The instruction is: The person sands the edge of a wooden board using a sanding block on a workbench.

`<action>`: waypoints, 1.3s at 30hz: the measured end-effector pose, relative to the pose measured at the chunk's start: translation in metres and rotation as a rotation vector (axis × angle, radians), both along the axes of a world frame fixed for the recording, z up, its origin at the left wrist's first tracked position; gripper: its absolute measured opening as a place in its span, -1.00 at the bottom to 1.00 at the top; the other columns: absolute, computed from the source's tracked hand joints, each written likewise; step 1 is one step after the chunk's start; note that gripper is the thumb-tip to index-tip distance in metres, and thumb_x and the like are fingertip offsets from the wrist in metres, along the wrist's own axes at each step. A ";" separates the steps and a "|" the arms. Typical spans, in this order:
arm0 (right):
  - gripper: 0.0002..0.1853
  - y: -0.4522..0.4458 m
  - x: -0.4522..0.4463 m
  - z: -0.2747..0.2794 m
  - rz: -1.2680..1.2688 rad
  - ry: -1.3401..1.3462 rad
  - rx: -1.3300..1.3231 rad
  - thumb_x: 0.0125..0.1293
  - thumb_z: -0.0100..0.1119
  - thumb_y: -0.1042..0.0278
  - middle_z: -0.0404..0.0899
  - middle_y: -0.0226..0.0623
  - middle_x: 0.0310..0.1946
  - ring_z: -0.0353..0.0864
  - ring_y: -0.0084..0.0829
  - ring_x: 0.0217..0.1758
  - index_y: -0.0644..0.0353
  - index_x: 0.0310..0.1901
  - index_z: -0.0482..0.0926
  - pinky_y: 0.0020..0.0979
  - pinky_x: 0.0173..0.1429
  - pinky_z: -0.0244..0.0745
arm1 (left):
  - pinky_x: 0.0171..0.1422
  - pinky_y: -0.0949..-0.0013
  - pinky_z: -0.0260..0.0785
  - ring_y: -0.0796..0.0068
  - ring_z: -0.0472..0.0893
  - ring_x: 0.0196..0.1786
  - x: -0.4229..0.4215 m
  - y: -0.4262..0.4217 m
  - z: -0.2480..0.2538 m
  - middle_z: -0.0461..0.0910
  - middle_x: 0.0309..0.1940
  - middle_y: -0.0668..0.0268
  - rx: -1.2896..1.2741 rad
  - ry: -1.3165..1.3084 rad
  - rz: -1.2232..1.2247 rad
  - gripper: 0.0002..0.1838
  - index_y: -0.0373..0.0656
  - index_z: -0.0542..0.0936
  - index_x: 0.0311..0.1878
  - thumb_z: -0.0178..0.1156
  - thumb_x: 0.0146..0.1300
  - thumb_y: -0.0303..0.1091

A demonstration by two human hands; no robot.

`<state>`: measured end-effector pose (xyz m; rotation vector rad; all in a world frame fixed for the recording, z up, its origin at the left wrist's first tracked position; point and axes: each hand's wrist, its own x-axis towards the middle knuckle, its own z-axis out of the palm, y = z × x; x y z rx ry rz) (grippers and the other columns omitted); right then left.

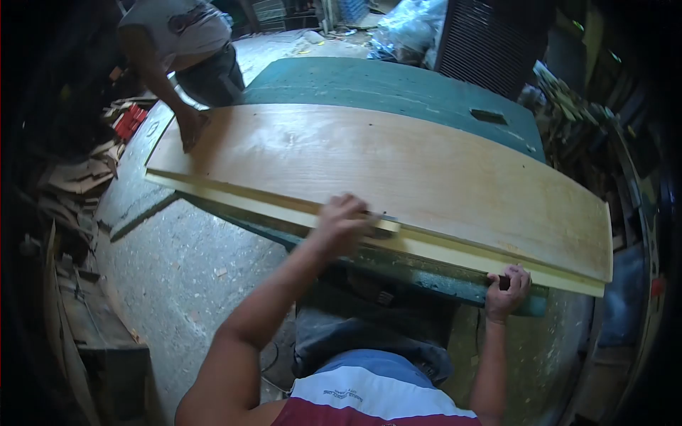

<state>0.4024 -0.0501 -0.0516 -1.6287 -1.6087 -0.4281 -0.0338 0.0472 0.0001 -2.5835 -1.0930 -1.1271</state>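
A large pale wooden panel (355, 153) with a light wooden edge (455, 257) lies flat before me. Its near side faces my body. Over that side, my left hand (343, 224), partly blurred, has its fingers curled on a pale wooden strip (389, 228), whose squared end shows just right of the fingers. Farther right, my right hand (508, 291) is closed by the near edge, thumb and fingers around a small dark object (504, 282) whose kind I cannot make out.
A green worktable (320, 78) supports the panel. At the far left, another person's hand (192, 128) presses on the panel. Scrap wood (82, 174) lies left, more pieces (568, 96) right. Clear plastic (408, 32) and a dark slatted panel (494, 46) stand behind.
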 end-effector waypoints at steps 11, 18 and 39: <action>-0.62 -0.005 0.003 0.004 0.057 0.051 -0.007 0.03 0.64 0.40 0.62 -0.13 -0.09 0.61 -0.03 0.06 0.21 -0.16 0.62 -0.01 0.29 0.56 | 0.03 0.13 0.53 0.25 0.70 -0.08 -0.086 -0.002 0.009 0.74 -0.18 0.36 -0.071 0.001 0.125 -0.64 0.09 0.84 -0.10 0.52 -0.06 -0.37; -0.57 -0.004 -0.009 0.028 0.022 0.074 -0.158 -0.01 0.63 0.46 0.61 -0.09 -0.06 0.62 0.02 0.08 0.24 -0.12 0.60 -0.02 0.30 0.55 | 0.24 0.05 0.48 0.20 0.67 0.03 -0.158 -0.033 0.012 0.73 -0.12 0.35 0.008 0.035 0.270 -0.74 0.10 0.83 -0.10 0.49 0.09 -0.33; -0.34 0.064 -0.241 0.088 0.496 -0.356 -0.416 0.10 0.26 0.46 0.56 -0.14 0.17 0.49 -0.11 0.22 0.36 0.33 0.57 -0.12 0.32 0.41 | 0.24 0.07 0.55 0.02 0.68 0.07 -0.155 0.035 0.010 0.76 -0.04 0.13 0.061 -0.274 0.595 -0.73 -0.16 0.77 -0.07 0.48 0.13 -0.51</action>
